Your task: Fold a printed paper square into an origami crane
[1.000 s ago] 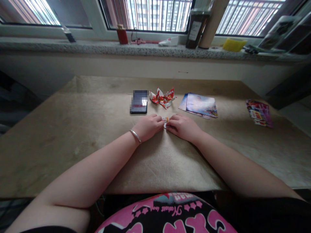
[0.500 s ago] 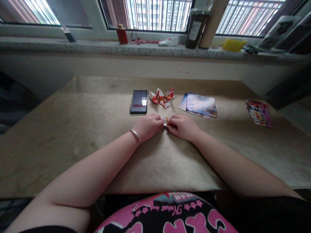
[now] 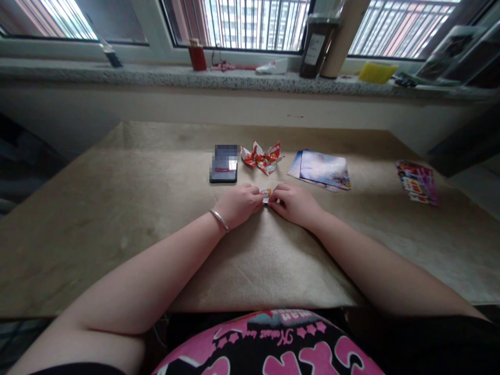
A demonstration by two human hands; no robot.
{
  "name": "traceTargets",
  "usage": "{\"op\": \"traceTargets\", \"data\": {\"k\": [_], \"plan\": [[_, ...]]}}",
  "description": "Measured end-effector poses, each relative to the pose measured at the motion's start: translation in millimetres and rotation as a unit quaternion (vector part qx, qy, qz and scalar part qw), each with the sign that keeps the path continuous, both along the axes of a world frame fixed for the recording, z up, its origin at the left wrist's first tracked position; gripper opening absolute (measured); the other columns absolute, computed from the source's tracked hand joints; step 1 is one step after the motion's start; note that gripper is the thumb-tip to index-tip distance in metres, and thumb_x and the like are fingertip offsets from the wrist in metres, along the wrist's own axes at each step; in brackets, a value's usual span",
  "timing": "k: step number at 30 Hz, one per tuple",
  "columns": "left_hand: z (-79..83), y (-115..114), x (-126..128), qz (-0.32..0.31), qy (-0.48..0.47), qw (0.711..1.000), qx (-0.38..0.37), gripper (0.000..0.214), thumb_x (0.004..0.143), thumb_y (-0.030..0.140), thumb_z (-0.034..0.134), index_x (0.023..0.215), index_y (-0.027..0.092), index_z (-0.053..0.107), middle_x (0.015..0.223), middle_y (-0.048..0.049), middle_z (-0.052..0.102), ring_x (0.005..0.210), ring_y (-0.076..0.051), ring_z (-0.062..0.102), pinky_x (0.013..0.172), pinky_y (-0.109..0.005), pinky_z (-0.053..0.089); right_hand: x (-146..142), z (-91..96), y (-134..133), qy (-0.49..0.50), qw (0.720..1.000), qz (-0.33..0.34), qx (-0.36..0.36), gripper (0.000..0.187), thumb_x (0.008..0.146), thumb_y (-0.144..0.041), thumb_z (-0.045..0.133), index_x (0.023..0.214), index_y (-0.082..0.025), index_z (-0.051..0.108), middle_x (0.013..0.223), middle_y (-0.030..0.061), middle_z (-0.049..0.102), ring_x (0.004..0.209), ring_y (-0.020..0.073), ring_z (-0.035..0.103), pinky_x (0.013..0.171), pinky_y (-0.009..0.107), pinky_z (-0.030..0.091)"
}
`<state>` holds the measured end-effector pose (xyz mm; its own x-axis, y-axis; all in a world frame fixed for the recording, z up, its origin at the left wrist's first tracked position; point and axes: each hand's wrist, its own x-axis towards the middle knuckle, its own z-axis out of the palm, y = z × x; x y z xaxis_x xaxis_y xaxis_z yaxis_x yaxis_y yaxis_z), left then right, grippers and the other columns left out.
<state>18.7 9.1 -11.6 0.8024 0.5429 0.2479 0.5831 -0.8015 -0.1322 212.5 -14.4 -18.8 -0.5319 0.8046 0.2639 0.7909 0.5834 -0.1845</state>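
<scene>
Left grip (image 3: 240,204): and here it is, pinching narrow, fingers bunching together on the left end of a small printed slip.
Right grip (image 3: 294,203): this one is pinching narrow too, thumb and fingers curling in on the slip's right end.
Small printed slip (image 3: 266,195): right in the middle of the action, it is showing only in the little gap between the two grips; the fingers are hiding its ends, so its full shape is impossible to tell.
Silver bracelet (image 3: 220,220): circling the wrist just behind the left grip.
Black phone (image 3: 224,165): lying near the left grip, beyond it and a touch to the left, its screen showing as blurred blocks.
Folded red-and-white piece (image 3: 262,158): sitting straight beyond the two grips, its points sticking up, just to the right of the phone.
Blue picture cards (image 3: 325,169): overlapping in a loose pile, lying beyond the right grip and off to its right.
Purple-and-red cards (image 3: 417,183): fanning out well apart from the right grip, far over on its right.
Tabletop (image 3: 250,260): spreading out tan beneath both forearms and all around the grips.
Windowsill (image 3: 156,77): running far beyond both grips, where a red container (image 3: 197,56) is standing left of centre and a yellow item (image 3: 377,73) is resting well over to the right.
</scene>
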Motion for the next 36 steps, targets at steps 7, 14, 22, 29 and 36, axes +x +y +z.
{"op": "traceTargets", "data": {"k": [7, 14, 22, 29, 36], "plan": [[-1.1, -0.3, -2.1, -0.001, 0.008, 1.000, 0.005, 0.021, 0.091, 0.029, 0.048, 0.087, 0.017, 0.066, 0.080, -0.0046, 0.063, 0.071, -0.015, 0.057, 0.060, -0.025, 0.040, -3.7, -1.7, 3.4, -0.008, 0.999, -0.048, -0.015, 0.020, 0.088, -0.029, 0.049, 0.083, -0.016, 0.063, 0.084, 0.0083, 0.063, 0.082, 0.0188, 0.055, 0.073, 0.028, 0.038], [0.5, -1.0, -3.0, -0.005, 0.009, 1.000, 0.006, 0.022, 0.091, 0.027, 0.049, 0.084, 0.015, 0.066, 0.081, -0.0058, 0.062, 0.072, -0.014, 0.056, 0.061, -0.025, 0.041, 4.0, -5.0, 6.0, 0.066, 0.994, -0.053, -0.071, 0.013, 0.082, -0.028, 0.057, 0.076, -0.017, 0.062, 0.077, 0.0036, 0.062, 0.070, 0.0137, 0.052, 0.064, 0.024, 0.036], [0.1, 1.4, -7.6, -0.018, -0.005, 1.000, -0.005, 0.022, 0.092, 0.029, 0.048, 0.091, 0.017, 0.066, 0.078, -0.0039, 0.064, 0.069, -0.013, 0.057, 0.060, -0.023, 0.038, -4.2, 5.2, 3.9, -0.010, 0.991, -0.124, -0.057, 0.018, 0.081, -0.030, 0.055, 0.072, -0.019, 0.064, 0.074, 0.0048, 0.066, 0.067, 0.0161, 0.055, 0.061, 0.027, 0.033], [-1.6, 3.3, -8.9, -0.025, 0.005, 1.000, -0.005, 0.021, 0.092, 0.028, 0.048, 0.097, 0.018, 0.066, 0.080, -0.0042, 0.064, 0.071, -0.014, 0.057, 0.061, -0.023, 0.040, -1.7, 5.7, 4.5, 0.014, 0.985, -0.152, -0.082, 0.021, 0.080, -0.035, 0.055, 0.069, -0.019, 0.064, 0.073, 0.0033, 0.067, 0.061, 0.0141, 0.053, 0.057, 0.026, 0.031], [-1.9, 5.1, -12.0, -0.075, 0.029, 0.997, 0.022, 0.024, 0.091, 0.024, 0.047, 0.111, 0.023, 0.061, 0.090, -0.0034, 0.066, 0.076, -0.015, 0.058, 0.063, -0.023, 0.042, -0.5, 1.8, 8.3, 0.035, 0.980, -0.159, -0.119, 0.022, 0.080, -0.037, 0.054, 0.070, -0.020, 0.063, 0.072, 0.0022, 0.067, 0.063, 0.0132, 0.053, 0.056, 0.025, 0.030]]}}
